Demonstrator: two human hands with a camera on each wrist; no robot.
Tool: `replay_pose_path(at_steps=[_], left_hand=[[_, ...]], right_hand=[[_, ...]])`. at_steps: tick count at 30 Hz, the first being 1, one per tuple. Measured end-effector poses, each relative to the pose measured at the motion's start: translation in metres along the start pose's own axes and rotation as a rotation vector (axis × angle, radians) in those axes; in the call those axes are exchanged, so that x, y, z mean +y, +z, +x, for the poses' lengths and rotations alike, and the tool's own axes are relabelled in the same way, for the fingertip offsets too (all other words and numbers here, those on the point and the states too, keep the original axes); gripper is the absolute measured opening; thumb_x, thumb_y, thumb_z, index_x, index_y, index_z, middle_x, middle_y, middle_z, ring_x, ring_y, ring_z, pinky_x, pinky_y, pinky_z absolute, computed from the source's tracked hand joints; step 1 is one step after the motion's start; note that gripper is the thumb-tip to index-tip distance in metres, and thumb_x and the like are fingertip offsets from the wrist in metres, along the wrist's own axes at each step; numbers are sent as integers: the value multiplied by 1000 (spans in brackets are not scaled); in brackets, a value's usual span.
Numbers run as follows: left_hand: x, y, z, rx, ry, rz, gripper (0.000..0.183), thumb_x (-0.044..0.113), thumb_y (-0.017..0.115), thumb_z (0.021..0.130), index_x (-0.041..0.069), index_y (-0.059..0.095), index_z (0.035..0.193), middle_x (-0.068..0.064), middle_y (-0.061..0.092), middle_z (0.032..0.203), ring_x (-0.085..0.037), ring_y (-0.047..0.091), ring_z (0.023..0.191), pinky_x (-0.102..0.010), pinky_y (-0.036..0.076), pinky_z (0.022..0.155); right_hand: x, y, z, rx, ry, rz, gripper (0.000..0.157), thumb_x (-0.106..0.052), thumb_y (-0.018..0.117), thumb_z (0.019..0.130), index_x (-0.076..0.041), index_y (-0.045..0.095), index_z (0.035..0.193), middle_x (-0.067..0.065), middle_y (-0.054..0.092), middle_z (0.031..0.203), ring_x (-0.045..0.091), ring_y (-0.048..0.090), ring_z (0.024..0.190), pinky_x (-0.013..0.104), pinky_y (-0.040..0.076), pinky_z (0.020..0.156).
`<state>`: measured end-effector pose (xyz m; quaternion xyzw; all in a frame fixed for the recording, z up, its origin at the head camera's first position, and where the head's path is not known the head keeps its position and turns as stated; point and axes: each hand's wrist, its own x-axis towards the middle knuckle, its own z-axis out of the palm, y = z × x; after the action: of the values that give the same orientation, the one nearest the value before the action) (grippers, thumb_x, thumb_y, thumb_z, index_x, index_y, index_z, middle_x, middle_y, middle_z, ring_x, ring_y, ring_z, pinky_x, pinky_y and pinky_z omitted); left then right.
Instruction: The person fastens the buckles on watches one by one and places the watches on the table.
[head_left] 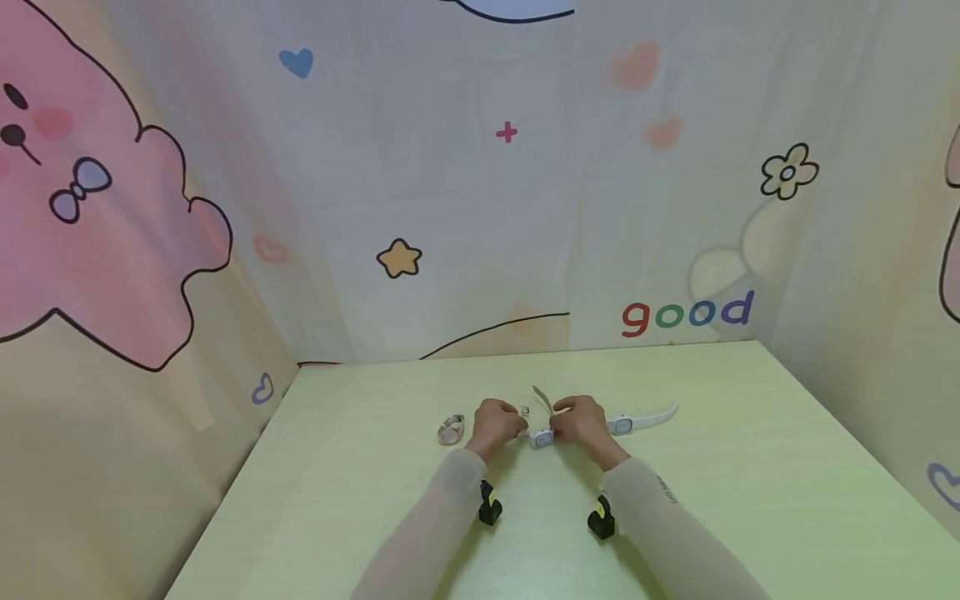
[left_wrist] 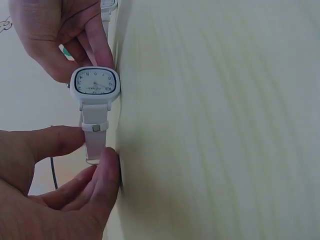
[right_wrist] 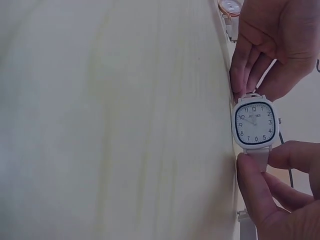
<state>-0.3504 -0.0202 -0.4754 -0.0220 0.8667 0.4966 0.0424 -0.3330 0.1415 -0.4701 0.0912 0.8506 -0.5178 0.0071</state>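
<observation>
A white wristwatch (head_left: 542, 438) with a rounded-square dial lies between the two hands on the table. My left hand (head_left: 498, 427) pinches the buckle-side strap (left_wrist: 94, 142) near its keeper loop, thumb on one edge and a finger on the other. On the opposite side of the dial, my right hand (head_left: 581, 422) pinches the other strap (right_wrist: 258, 159) close to the case. A pale strap end (head_left: 543, 399) stands up beside the right fingers. In the right wrist view, the watch face (right_wrist: 255, 123) is turned up and fully visible.
Left of the hands lies a rose-gold watch (head_left: 451, 430) with a light band. To the right, another white watch (head_left: 623, 425) has its strap stretched out sideways. The pale green table (head_left: 337, 500) meets a printed cloth backdrop (head_left: 480, 208) at its far edge.
</observation>
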Motion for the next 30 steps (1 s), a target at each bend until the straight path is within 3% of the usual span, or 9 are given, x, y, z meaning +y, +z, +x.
replay_pose_path(at_steps=[6,12,18,22,30], left_hand=[[-2,2,0,-48,-23,-180,33,4,75,76,-2,68,108,-9,71,87,-11,65,69,-23,55,64],[-3,3,-1,-94,-8,-329,38,-3,71,78,-6,64,116,-14,72,85,-13,68,66,-27,60,68],[-1,1,-1,-109,20,-404,31,2,66,88,-5,64,118,-20,73,95,-15,69,73,-30,60,73],[0,0,0,-127,42,-434,26,7,66,92,-3,65,116,-24,71,103,-15,69,76,-30,60,75],[2,-7,-2,-159,79,-480,27,17,66,95,-1,67,115,-24,69,108,-14,67,80,-30,60,74]], right_hand=[[0,-2,1,18,11,8,33,-3,69,79,3,68,111,14,74,80,13,70,59,21,52,55],[-3,-3,2,7,31,54,37,-2,69,81,1,65,117,18,72,95,15,71,64,25,57,59],[-5,-7,-1,-46,31,194,39,-2,63,89,3,58,127,27,70,106,20,72,77,30,61,67],[-7,-10,-3,-67,20,232,39,-5,60,93,2,56,132,26,68,110,22,72,84,32,61,71],[-17,-15,-6,-81,-2,265,39,-13,58,98,2,55,134,23,67,113,16,69,80,31,61,70]])
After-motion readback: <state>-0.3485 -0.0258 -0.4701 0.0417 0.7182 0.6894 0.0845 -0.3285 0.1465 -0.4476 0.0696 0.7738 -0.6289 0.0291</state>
